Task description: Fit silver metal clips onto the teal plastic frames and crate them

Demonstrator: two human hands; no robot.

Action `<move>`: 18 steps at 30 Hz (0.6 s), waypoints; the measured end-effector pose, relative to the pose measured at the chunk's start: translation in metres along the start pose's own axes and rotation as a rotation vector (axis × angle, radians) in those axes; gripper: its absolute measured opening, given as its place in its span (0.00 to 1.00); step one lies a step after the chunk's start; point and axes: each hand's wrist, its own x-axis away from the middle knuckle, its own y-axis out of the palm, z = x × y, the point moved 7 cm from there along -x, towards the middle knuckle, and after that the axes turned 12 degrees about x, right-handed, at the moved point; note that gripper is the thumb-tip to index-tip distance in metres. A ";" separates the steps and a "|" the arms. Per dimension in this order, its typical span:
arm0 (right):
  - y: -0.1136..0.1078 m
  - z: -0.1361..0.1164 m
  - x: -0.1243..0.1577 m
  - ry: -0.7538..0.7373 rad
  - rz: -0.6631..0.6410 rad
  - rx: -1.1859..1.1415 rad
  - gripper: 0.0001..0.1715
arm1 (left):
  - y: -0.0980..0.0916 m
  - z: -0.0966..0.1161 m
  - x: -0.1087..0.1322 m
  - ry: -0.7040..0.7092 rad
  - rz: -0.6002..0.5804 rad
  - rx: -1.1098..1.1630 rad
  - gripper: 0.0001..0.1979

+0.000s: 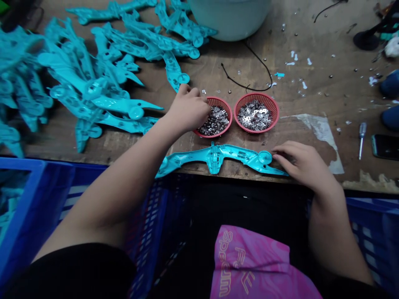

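Several fingers of the left hand bunch at the left red basket of metal bits, tips hidden, so their grip I cannot tell. On the right hand, thumb and forefinger nearly meet beside the disc of the turquoise part; any pinch is unclear. That part looks light, stiff and slick, best held at its central block. It lies along the near edge of the table, long axis left-to-right, its pointed right end aimed rightward.

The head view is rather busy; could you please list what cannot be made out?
All in the head view:
Bare left hand: anything it holds, hidden by its own fingers.
Bow-shaped turquoise plastic part: left end, partly behind the left forearm.
Round whitish tub: top, cut by upper edge.
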 end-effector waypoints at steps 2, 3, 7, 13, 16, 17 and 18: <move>-0.004 0.000 0.001 -0.002 0.030 0.002 0.10 | -0.006 -0.001 0.003 -0.022 0.032 0.017 0.12; -0.007 -0.001 0.001 -0.001 0.058 0.003 0.10 | -0.010 -0.002 0.005 -0.042 0.064 0.025 0.12; -0.018 -0.012 -0.013 0.010 0.186 -0.022 0.09 | -0.027 0.005 0.023 -0.163 0.204 0.072 0.10; -0.023 -0.065 -0.067 -0.030 0.210 -0.126 0.11 | -0.042 0.034 0.050 -0.258 0.270 0.109 0.07; -0.018 -0.087 -0.094 -0.041 0.135 -0.124 0.12 | -0.044 0.033 0.052 -0.288 0.252 0.085 0.08; -0.016 -0.091 -0.101 -0.036 0.108 -0.115 0.12 | -0.043 0.030 0.051 -0.305 0.241 0.082 0.08; -0.013 -0.094 -0.107 -0.028 0.076 -0.104 0.12 | -0.043 0.026 0.051 -0.325 0.230 0.084 0.09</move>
